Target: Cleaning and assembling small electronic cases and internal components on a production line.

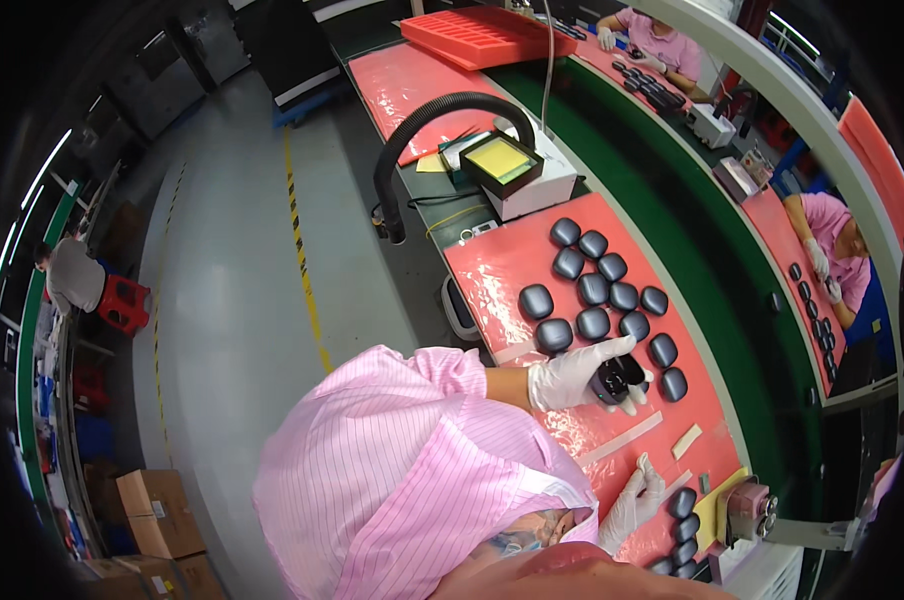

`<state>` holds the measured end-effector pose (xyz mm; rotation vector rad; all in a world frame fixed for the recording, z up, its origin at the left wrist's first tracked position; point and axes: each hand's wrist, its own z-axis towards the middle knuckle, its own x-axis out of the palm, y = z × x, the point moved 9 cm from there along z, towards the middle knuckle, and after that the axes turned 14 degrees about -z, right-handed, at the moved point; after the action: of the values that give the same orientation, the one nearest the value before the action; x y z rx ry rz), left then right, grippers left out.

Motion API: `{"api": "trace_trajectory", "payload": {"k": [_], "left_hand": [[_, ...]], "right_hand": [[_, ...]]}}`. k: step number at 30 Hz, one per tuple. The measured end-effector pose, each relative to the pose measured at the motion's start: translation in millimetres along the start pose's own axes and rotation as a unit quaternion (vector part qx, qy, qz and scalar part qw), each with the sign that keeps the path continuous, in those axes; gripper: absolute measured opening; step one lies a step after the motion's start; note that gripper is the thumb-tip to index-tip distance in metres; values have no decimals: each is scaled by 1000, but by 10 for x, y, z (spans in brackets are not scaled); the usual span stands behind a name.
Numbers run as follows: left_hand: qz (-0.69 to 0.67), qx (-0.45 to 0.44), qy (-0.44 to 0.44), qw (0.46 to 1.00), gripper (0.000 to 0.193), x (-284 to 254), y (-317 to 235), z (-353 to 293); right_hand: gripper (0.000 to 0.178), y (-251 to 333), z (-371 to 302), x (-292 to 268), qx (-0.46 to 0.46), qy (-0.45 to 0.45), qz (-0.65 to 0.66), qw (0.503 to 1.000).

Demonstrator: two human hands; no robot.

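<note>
My left hand (582,378), in a white glove, is wrapped round a small dark rounded case (612,382) that looks like an earbud case. Its lid seems to be up, showing a glossy black inside. Beyond it, several similar closed dark grey cases (593,290) lie spread over the red mat (492,275). My gloved right hand (634,505) is above the near part of the mat, thumb and fingers pinched together; anything between them is too small to make out. Beside it runs a row of dark cases (684,528).
A green conveyor belt (712,270) curves along the bench's right side. Further off are a black hose (397,150), a white box (542,190) and red trays (482,38). A small device (750,510) stands near my right hand. Co-workers (837,240) sit across the belt.
</note>
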<state>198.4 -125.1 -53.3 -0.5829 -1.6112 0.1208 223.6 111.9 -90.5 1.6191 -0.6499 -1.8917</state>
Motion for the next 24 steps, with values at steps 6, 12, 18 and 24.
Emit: {"api": "trace_trajectory", "payload": {"k": [6,12,18,24], "left_hand": [[-164,-52,-80,982,67,149,216,86],[-50,-14,-111,992,57,142,282,155],[2,-48,-100,994,44,224,367,-10],[-95,-119,-92,984,56,319,463,-22]], "right_hand": [[17,504,172,-242,-62,-27,33,997],[25,1487,254,-412,-204,-28,104,973],[30,1466,133,-323,-278,-35,-140,950],[31,1173,149,-429,-186,-79,54,978]]}}
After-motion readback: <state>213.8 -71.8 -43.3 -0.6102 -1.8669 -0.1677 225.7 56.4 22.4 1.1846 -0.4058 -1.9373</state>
